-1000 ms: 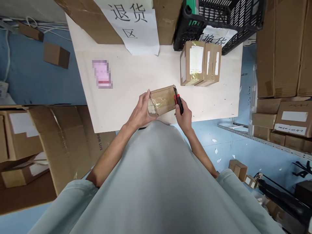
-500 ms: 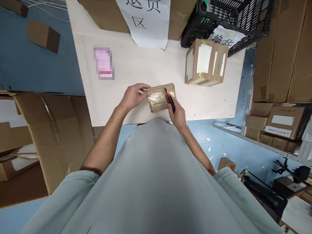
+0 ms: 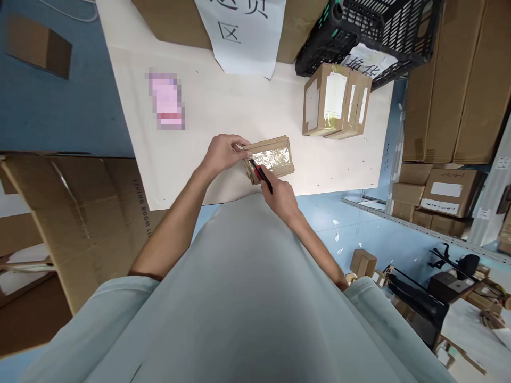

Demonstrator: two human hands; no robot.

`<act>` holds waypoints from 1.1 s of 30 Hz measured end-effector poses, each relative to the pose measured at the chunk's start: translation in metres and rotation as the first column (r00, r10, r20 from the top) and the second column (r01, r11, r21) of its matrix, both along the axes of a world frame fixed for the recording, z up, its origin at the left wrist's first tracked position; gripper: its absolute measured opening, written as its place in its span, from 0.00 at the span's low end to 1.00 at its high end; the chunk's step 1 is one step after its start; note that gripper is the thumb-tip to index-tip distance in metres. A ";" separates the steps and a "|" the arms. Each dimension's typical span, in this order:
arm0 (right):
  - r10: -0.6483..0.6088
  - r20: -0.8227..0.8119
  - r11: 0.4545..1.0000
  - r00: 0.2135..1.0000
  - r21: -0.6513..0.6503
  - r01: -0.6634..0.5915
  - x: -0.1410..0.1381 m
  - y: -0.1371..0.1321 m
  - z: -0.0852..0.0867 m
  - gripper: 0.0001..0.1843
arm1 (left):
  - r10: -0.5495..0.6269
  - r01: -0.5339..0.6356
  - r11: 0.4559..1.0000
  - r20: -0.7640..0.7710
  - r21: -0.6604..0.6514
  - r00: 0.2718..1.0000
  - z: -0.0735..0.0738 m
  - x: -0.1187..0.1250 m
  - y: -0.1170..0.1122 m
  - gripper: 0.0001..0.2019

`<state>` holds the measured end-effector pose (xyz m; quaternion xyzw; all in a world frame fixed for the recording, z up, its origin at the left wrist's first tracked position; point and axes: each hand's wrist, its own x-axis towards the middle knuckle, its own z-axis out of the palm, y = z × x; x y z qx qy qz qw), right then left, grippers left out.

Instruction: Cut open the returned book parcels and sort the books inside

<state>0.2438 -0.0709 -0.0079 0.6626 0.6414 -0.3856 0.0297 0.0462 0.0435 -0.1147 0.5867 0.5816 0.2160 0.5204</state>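
Note:
A small cardboard box [image 3: 275, 157] wrapped in shiny clear tape lies on the pale table [image 3: 215, 117] near its front edge. My left hand [image 3: 223, 152] grips the box's left end, fingers curled over its top. My right hand [image 3: 281, 194] is closed round a red and black utility knife [image 3: 260, 175], whose tip rests on the box's near left edge.
Two taped cardboard boxes [image 3: 335, 101] with white labels stand at the back right, before a black plastic crate [image 3: 379, 32]. A pink item [image 3: 167, 101] lies at the left. A white paper sign [image 3: 243, 32] hangs from a big carton. Cartons flank both sides.
The box has been laid down flat on the table. My right hand has drawn the knife leftward along the box's top, from its right end to its left edge.

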 end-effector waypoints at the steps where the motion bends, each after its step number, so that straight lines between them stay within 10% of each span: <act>1: 0.000 0.010 1.000 1.000 0.000 0.000 -0.002 0.001 0.001 0.35 | 0.002 -0.002 1.000 0.008 -0.001 1.000 0.000 0.000 0.000 0.16; 22: 0.207 0.374 0.956 0.904 -0.273 -0.106 -0.060 0.003 0.045 0.38 | 0.145 -0.146 0.989 -0.014 -0.014 0.989 0.007 0.016 -0.030 0.13; 33: 0.225 0.334 0.947 0.915 -0.294 -0.126 -0.063 -0.003 0.038 0.38 | 0.156 -0.156 0.988 -0.082 0.010 0.984 0.008 0.014 -0.034 0.14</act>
